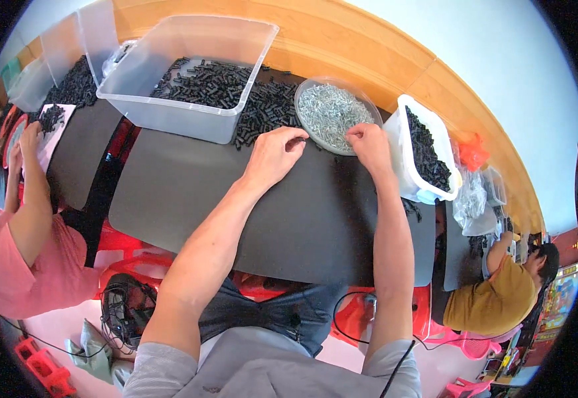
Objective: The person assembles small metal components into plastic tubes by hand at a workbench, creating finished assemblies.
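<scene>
My left hand [277,154] is closed in a pinch beside the pile of small black tube-shaped pieces [266,109] on the dark table; what its fingertips hold is too small to make out. Just right of it stands a round clear bowl [300,119] filled with small silvery pieces [335,109], perhaps screws or pins. At the bowl's right front rim is my right hand [372,147], thumb and fingers pressed together. Whatever lies between those fingers cannot be seen.
A large clear bin [176,114] holding black pieces stands behind left. To the right is a white tub [405,159] of black pieces, then clear plastic bags [475,199]. People in a pink shirt [33,265] and a mustard shirt [491,298] sit at either side.
</scene>
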Demonstrator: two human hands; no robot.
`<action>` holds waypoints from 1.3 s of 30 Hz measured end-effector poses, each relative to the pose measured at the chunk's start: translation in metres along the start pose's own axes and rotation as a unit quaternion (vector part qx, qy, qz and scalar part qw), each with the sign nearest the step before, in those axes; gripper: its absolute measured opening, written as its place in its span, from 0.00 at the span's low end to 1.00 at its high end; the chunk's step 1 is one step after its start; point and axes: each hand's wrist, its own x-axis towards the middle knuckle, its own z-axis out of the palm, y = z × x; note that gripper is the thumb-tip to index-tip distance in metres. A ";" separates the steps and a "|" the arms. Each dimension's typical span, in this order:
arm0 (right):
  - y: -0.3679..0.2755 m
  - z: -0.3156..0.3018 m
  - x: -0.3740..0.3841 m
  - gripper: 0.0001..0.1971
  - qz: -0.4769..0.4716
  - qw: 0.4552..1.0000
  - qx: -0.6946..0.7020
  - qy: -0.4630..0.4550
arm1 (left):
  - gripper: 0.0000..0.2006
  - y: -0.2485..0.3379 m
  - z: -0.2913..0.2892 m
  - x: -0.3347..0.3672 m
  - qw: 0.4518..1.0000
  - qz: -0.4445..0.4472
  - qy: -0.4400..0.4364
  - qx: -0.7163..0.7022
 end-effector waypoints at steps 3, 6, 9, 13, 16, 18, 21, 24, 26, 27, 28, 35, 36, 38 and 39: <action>0.008 0.001 0.009 0.10 -0.017 0.999 0.014 0.040 | 0.11 0.002 -0.001 0.001 0.999 0.038 0.001 0.016; 0.009 0.005 0.014 0.09 -0.034 0.999 -0.009 0.039 | 0.12 -0.002 0.001 0.000 0.998 0.061 0.013 0.026; 0.005 0.010 0.015 0.08 -0.020 0.999 -0.031 0.006 | 0.12 -0.001 0.003 -0.001 0.999 -0.026 -0.009 -0.021; 0.007 0.001 0.019 0.07 -0.014 0.999 0.031 -0.014 | 0.11 0.012 0.003 -0.002 0.999 -0.029 -0.023 -0.023; 0.006 -0.006 0.017 0.08 -0.016 0.997 0.079 -0.001 | 0.10 0.018 0.005 -0.001 0.999 -0.016 -0.025 -0.028; 0.004 -0.009 0.017 0.08 -0.002 0.996 0.088 -0.002 | 0.10 0.018 0.006 -0.001 0.999 -0.017 -0.030 -0.037; 0.001 -0.012 0.018 0.09 0.017 0.995 0.095 -0.015 | 0.10 0.012 0.007 -0.002 0.998 -0.032 -0.034 -0.047; 0.002 -0.015 0.016 0.09 0.020 0.988 0.145 -0.048 | 0.10 0.011 0.008 -0.002 0.998 -0.025 -0.040 -0.036; -0.008 -0.018 0.014 0.09 0.012 0.978 0.194 -0.074 | 0.10 0.010 0.007 -0.002 0.997 -0.040 -0.042 -0.047; -0.011 -0.022 0.011 0.08 -0.001 0.962 0.247 -0.114 | 0.10 0.009 0.007 -0.002 0.997 -0.041 -0.039 -0.045; -0.018 -0.029 0.007 0.07 -0.014 0.942 0.297 -0.153 | 0.10 0.011 0.008 -0.002 0.996 -0.049 -0.045 -0.067; -0.059 -0.029 -0.013 0.05 -0.099 0.918 0.325 -0.203 | 0.11 0.010 0.005 -0.001 0.988 -0.086 -0.042 -0.121; -0.061 -0.026 -0.014 0.05 -0.103 0.919 0.321 -0.204 | 0.12 0.010 0.005 -0.001 0.987 -0.092 -0.051 -0.118; -0.063 -0.022 -0.015 0.05 -0.110 0.919 0.317 -0.206 | 0.13 0.011 0.004 -0.001 0.978 -0.120 -0.056 -0.158; -0.063 -0.020 -0.015 0.05 -0.111 0.924 0.304 -0.203 | 0.14 0.011 0.004 -0.001 0.967 -0.147 -0.063 -0.199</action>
